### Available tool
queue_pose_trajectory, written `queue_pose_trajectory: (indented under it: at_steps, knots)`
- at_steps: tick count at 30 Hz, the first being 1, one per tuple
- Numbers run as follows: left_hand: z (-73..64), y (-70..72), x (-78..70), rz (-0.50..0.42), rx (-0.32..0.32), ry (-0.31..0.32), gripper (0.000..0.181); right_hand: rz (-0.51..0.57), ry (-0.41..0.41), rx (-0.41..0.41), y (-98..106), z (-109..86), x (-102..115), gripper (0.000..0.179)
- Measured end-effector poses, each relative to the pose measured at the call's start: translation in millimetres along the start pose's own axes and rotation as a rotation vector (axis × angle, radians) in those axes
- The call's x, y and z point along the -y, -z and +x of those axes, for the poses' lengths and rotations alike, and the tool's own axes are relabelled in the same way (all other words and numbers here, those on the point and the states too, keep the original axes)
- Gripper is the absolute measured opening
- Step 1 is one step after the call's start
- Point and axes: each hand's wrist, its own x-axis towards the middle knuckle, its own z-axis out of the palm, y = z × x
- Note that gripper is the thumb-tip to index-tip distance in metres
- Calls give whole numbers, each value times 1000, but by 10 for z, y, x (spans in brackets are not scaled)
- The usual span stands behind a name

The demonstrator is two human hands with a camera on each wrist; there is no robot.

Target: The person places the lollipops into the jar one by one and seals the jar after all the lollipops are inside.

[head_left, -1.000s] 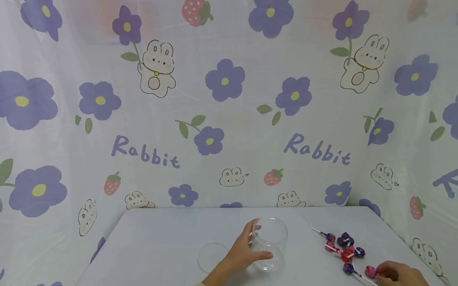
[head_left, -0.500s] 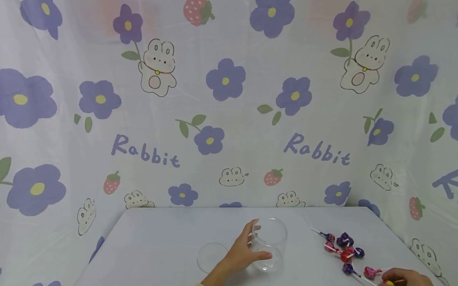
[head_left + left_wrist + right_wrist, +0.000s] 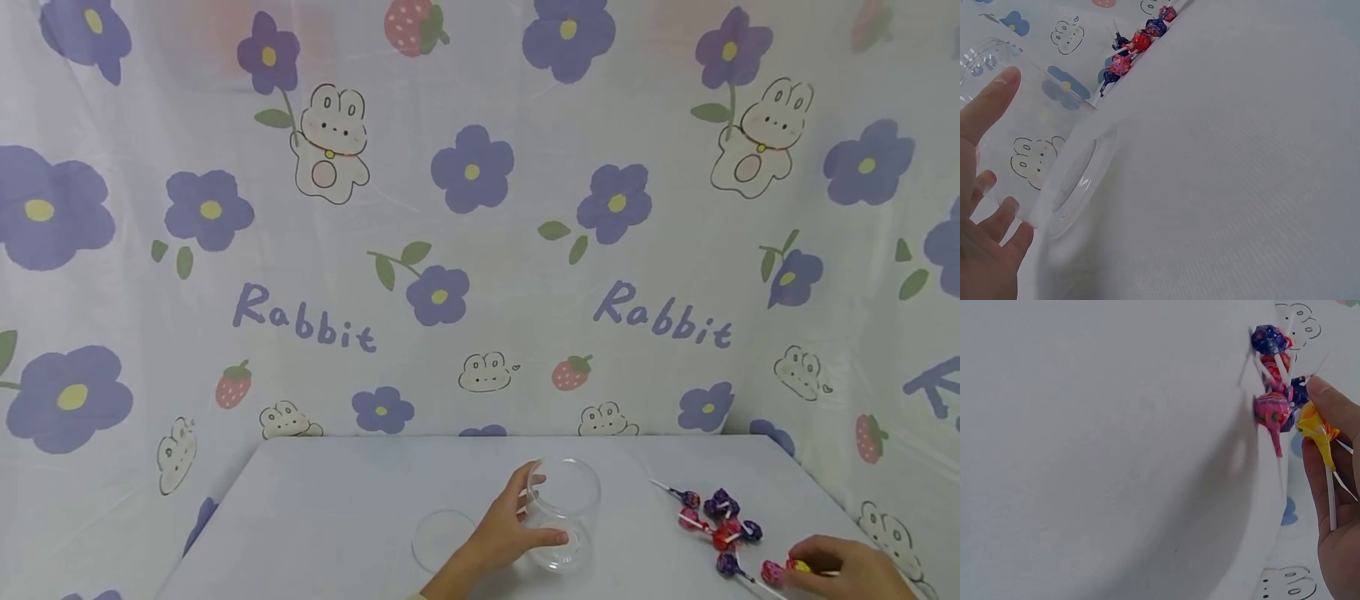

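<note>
My left hand (image 3: 501,527) grips a clear plastic jar (image 3: 581,512) from its left side, thumb across the front and fingers round the back. The jar is upright with its open top facing up; in the left wrist view its clear wall (image 3: 1054,119) shows nothing inside. My right hand (image 3: 851,568) holds a yellow-wrapped lollipop (image 3: 1317,428) between thumb and fingers, its white stick pointing back along the palm. A second white stick shows behind it. Right beside those fingertips lies a pink lollipop (image 3: 772,572) on the table.
Several purple and red lollipops (image 3: 726,533) lie in a loose cluster on the white table (image 3: 337,500), right of the jar. A thin clear round lid (image 3: 414,542) lies left of my left forearm. A patterned curtain (image 3: 525,250) hangs behind and at the sides.
My right hand drew back toward the near right, leaving the pink lollipop, then came forward again with the yellow lollipop beside it. My left hand and the jar have barely moved.
</note>
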Motion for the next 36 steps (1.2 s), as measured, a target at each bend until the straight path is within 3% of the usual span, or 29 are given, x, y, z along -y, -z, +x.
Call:
queue_pose_trajectory:
  at_steps: [6, 11, 19, 28, 36]
  knots:
    - [6, 17, -2, 6, -1, 6, 99, 34, 77, -26, 30, -11, 322, 43]
    - [8, 25, -6, 13, 6, 7, 99, 89, 115, -11, 60, 33, 532, 43]
    - [8, 32, -20, 20, 11, -2, 98, 78, 300, -71, 105, 138, 873, 31]
    - [10, 43, 4, 23, 17, -5, 97, 95, 458, -66, 77, 229, 1319, 24]
    - [21, 43, 1, 23, 16, 11, 97, 167, 537, -62, -27, 340, 1702, 19]
